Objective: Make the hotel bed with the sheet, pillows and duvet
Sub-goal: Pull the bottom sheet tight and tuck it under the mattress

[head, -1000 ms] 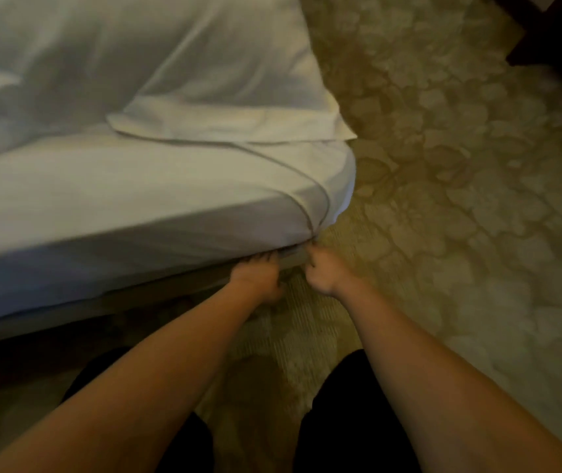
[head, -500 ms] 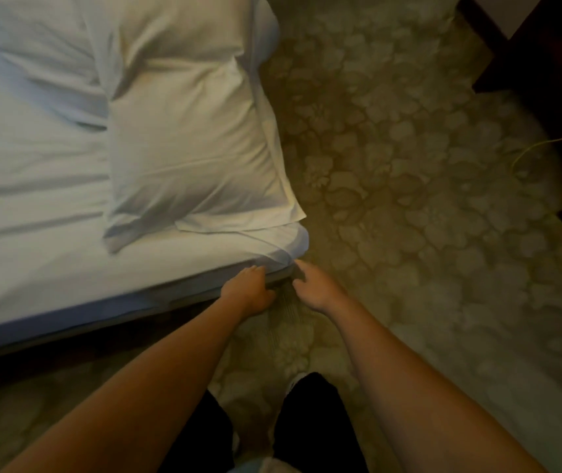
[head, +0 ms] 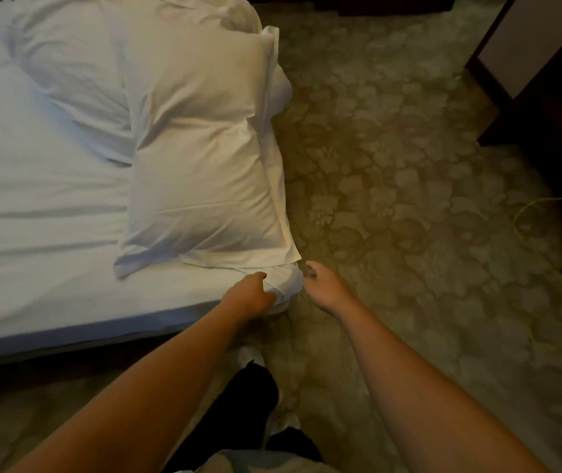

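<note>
Head view: the left hand gripped the bunched fold of the sheet at the bed corner, judged to be drawing it taut for tucking. The right hand hung just beside that corner, fingers loosely bent, grasping nothing. Count: one sheet, spread over the mattress; two pillows, the near pillow just behind the corner and the far pillow beyond it. No duvet was in view.
</note>
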Motion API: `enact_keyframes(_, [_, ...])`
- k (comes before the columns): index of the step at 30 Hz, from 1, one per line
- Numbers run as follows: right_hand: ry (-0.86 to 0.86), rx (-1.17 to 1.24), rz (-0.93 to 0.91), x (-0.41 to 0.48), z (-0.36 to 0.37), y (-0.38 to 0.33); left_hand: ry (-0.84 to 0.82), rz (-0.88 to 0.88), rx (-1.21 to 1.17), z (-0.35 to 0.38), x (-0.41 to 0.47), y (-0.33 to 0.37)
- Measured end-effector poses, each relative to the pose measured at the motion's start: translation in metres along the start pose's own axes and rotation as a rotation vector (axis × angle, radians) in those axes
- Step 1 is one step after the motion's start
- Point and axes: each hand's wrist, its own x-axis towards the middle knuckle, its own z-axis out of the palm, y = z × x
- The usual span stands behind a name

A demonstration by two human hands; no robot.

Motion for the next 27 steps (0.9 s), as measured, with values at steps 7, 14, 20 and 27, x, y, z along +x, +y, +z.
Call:
enact_keyframes(7, [-0.027,-0.038,0.009,0.068,-0.046,-0.04,0.015,-0.01,-0.069,-0.04,0.072,0.026])
enact_keyframes(14, [-0.035,-0.083,-0.011,0.146,-0.101,-0.087,0.074,-0.002,-0.173,-0.102,0.133,0.069])
enact_keyframes(20, [-0.17,-0.227,-0.073,0.231,-0.114,-0.128,0.079,-0.129,-0.32,-0.129,0.188,0.078])
enact_keyframes(27, [-0.519,-0.679,-0.29,0.359,-0.148,-0.176,0.228,-0.42,-0.606,-0.145,0.253,0.098])
